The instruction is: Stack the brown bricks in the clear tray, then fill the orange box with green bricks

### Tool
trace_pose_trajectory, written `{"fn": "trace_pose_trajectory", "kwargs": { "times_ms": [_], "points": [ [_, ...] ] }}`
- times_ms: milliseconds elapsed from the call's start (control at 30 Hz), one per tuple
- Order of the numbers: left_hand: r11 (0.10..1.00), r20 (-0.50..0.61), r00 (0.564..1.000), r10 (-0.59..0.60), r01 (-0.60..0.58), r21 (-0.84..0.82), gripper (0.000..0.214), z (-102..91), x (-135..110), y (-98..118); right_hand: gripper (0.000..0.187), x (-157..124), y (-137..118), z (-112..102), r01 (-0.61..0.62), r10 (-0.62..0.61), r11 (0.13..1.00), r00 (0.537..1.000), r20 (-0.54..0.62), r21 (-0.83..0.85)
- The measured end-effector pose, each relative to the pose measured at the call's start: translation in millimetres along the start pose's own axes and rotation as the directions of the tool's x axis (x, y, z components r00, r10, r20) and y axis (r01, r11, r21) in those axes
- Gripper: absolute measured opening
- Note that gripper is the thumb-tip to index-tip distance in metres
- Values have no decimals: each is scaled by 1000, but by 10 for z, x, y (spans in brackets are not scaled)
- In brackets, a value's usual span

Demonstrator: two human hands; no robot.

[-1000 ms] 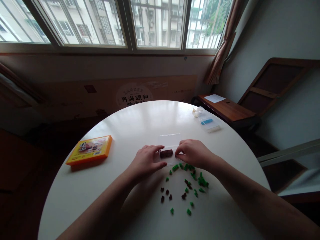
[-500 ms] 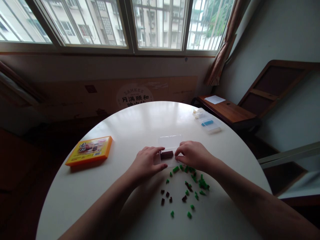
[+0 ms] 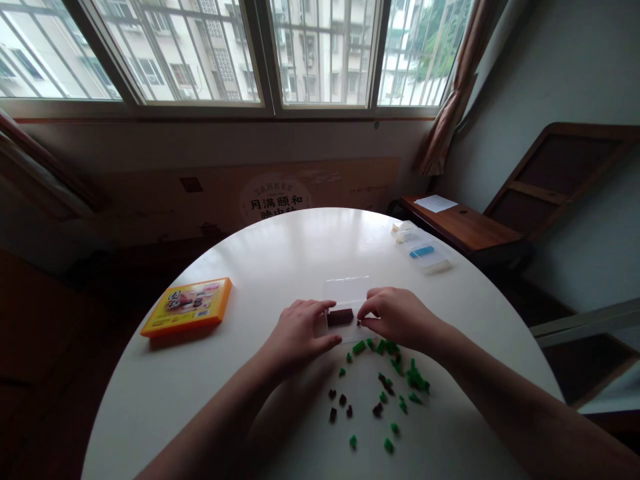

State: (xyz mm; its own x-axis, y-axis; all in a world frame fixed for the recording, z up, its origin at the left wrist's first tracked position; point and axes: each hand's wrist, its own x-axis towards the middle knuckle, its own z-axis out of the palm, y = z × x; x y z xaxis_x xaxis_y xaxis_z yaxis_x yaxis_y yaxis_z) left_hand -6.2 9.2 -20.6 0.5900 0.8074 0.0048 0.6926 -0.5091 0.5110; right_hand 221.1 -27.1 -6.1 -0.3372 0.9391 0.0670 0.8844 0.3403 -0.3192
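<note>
A clear plastic box point(image 3: 367, 333) lies on the white table in front of me, its transparent lid point(image 3: 347, 289) folded back. Inside, toward its left end, sits a row of dark brown pieces point(image 3: 341, 317). My left hand point(image 3: 299, 330) grips the box's left end, thumb at the front and fingers at the back. Over the right part of the box, my right hand point(image 3: 397, 312) pinches a tiny dark brown piece point(image 3: 359, 323) between thumb and forefinger. Green pieces point(image 3: 416, 378) and several loose brown pieces point(image 3: 333, 415) lie scattered nearer to me.
An orange-edged yellow box point(image 3: 187, 307) lies at the table's left. Clear cases point(image 3: 430, 259), one with a blue item, are at the back right. Beyond the round table's rim stands a wooden chair or bench point(image 3: 460, 220) with a paper sheet point(image 3: 436, 203) on it.
The view has shifted slightly, so everything sits a little lower and further right. My right fingers still pinch near the box's right part; the left hand keeps its place.
</note>
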Motion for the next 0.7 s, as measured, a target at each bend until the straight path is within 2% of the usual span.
{"fn": "trace_pose_trajectory", "kwargs": {
  "times_ms": [700],
  "points": [
    [1000, 6, 1000, 0, 0, -13, 58, -5, 1, -9, 11, 44, 14, 141, -41, 43, 998, 998, -41, 44]
  ]
}}
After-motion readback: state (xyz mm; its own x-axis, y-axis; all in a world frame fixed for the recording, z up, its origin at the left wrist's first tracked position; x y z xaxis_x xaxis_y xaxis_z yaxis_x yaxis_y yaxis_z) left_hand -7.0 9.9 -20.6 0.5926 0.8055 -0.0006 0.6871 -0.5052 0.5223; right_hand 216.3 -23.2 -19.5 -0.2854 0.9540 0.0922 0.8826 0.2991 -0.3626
